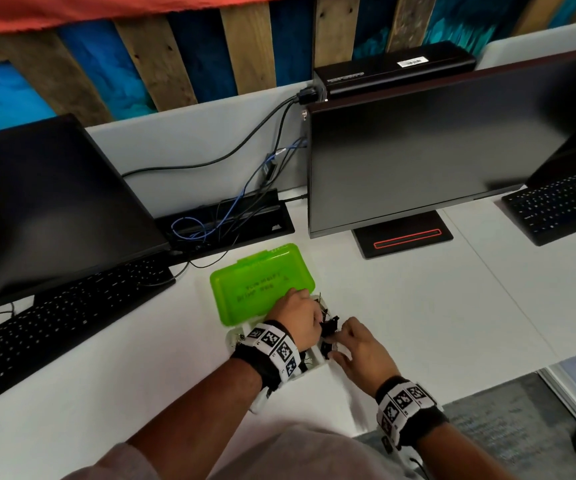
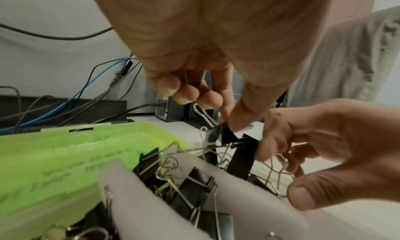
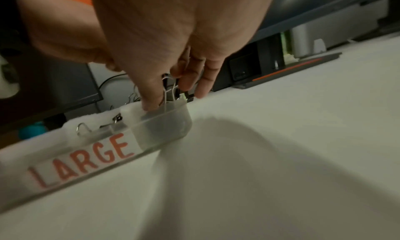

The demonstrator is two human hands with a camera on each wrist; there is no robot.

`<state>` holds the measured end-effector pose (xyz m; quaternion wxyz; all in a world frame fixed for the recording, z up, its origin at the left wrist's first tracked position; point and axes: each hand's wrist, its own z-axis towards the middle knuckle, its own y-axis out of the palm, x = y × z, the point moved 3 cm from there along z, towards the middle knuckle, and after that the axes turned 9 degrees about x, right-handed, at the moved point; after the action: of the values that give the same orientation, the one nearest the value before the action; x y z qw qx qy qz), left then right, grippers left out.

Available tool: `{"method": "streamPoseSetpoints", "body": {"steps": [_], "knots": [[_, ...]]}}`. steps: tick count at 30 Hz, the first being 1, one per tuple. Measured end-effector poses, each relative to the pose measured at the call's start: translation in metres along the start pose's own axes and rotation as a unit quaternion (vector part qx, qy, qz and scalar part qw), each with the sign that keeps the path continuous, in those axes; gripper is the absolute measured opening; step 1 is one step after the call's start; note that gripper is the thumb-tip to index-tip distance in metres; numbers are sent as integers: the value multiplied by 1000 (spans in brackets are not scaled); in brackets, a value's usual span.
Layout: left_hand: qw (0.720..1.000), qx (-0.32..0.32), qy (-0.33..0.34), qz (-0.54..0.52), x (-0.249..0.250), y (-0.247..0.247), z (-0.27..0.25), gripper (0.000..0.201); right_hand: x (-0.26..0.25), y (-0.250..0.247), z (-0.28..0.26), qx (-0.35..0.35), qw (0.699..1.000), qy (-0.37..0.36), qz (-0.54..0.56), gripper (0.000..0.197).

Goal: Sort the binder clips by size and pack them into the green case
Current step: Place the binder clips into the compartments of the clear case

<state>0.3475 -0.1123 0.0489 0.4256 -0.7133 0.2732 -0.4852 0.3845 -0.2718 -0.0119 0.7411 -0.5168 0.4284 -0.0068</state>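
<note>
Two monitors and keyboards sit on a white desk below a plank wall. Near its front edge lies the green case, lid open. Left hand pinches a clip; right hand pinches clip wires. Only the right wrist view shows the tray's "LARGE" label.

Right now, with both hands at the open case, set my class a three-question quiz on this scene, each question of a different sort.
1. True or false: the green lid of the case is shut.
2. What word is on the label on the case's clear wall?
3. The left hand pinches: A) a cable, B) a binder clip, C) a keyboard key.

Key: 1 false, it lies open; 2 LARGE; 3 B, while the right hand grips clip handles at the case's corner.
</note>
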Motion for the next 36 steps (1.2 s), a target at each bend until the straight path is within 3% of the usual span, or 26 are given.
{"method": "streamPoseSetpoints", "body": {"steps": [3, 6, 12, 17, 21, 24, 27, 32, 36], "knots": [[1000, -15, 14, 13, -1, 5, -5, 19, 3, -1, 3, 12, 985, 110, 134, 46], [1000, 6, 22, -21, -1, 8, -10, 19, 5, -5, 15, 51, 976, 151, 151, 55], [993, -7, 3, -115, -1, 1, -13, 42, -10, -6, 54, 4, 990, 80, 117, 50], [995, 32, -12, -96, -4, -7, -18, 32, -16, -9, 67, -35, 997, 27, 57, 49], [998, -8, 40, 42, -5, 0, -25, 33, -5, -19, 73, -13, 988, 79, 130, 30], [991, -31, 73, 112, -2, 6, -31, 45, 0, -24, 80, 11, 979, 120, 166, 31], [980, -65, 102, 156, 2, 14, -36, 50, -7, -22, 83, -4, 980, 105, 166, 32], [976, -46, 130, 167, 7, 19, -44, 36, -20, -8, 78, -50, 993, 59, 87, 17], [983, -35, 138, 112, 4, 7, -43, 31, -21, -7, 76, -56, 995, 62, 50, 32]]}}
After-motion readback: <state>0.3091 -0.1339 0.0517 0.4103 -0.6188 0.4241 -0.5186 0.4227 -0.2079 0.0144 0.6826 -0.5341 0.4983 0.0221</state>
